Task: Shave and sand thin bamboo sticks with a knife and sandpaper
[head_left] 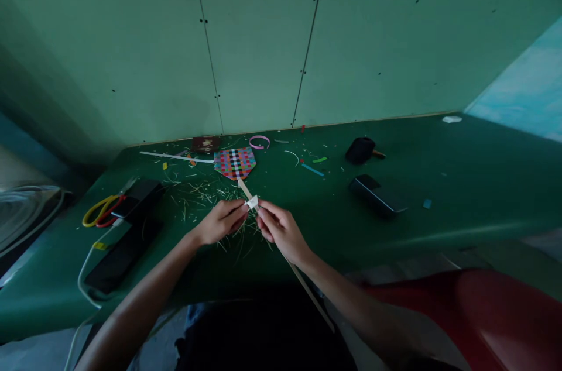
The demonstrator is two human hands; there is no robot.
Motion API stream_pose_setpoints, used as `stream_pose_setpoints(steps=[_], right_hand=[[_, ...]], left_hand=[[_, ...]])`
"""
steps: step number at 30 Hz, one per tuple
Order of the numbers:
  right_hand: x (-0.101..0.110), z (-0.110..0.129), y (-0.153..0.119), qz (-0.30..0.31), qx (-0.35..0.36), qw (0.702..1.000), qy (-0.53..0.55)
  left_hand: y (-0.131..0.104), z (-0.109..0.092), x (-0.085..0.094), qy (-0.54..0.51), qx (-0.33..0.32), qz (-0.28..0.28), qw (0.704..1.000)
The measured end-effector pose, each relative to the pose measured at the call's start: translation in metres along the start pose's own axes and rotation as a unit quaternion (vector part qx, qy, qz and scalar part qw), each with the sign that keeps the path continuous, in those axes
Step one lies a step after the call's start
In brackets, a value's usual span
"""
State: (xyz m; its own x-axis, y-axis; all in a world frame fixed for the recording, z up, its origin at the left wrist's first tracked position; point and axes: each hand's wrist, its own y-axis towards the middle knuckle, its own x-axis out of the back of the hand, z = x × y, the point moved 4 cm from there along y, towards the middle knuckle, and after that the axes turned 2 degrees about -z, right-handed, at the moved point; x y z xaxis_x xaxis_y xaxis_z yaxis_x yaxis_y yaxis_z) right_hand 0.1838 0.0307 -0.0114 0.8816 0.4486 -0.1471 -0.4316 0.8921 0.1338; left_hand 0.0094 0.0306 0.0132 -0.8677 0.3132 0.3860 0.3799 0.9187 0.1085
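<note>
Both hands meet over the green table's front part. My left hand (pixel 223 220) pinches the left side of a small folded piece of white strip (pixel 253 202). From the right, my right hand (pixel 281 229) grips the same folded piece, fingers closed around it. One end of a long pale strip (pixel 244 188) points up and left from the fold; its other end (pixel 314 299) runs down to the right beneath my right wrist. Just beyond the hands lies a colourful woven checked piece (pixel 236 163) with a pointed near edge.
Thin pale shavings litter the green table (pixel 298 184). At left are yellow- and red-handled scissors (pixel 102 210), black devices (pixel 118 260) and a white cable (pixel 81 277). A pink ring (pixel 259 142) lies behind; dark objects (pixel 377 195) rest at right, near a red chair (pixel 492 312).
</note>
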Motion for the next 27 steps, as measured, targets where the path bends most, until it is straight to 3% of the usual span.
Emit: stream_pose_setpoints(steps=[7, 10, 17, 20, 27], right_hand=[[0.017, -0.004, -0.024, 0.03, -0.017, 0.999, -0.017], [0.025, -0.002, -0.028, 0.022, -0.026, 0.999, -0.021], [0.016, 0.0, -0.013, 0.007, -0.01, 1.0, -0.017], [0.007, 0.0, -0.011, 0.006, -0.003, 1.0, -0.018], [0.01, -0.001, -0.019, 0.007, -0.002, 1.0, -0.012]], left_hand=[[-0.002, 0.001, 0.03, -0.065, 0.022, -0.084, 0.994], [-0.003, 0.0, 0.034, -0.088, 0.008, -0.113, 0.99], [-0.003, -0.001, -0.008, -0.044, -0.002, 0.051, 0.998], [-0.002, 0.001, -0.013, -0.033, 0.002, 0.052, 0.998], [-0.001, -0.002, -0.002, -0.013, -0.007, 0.026, 1.0]])
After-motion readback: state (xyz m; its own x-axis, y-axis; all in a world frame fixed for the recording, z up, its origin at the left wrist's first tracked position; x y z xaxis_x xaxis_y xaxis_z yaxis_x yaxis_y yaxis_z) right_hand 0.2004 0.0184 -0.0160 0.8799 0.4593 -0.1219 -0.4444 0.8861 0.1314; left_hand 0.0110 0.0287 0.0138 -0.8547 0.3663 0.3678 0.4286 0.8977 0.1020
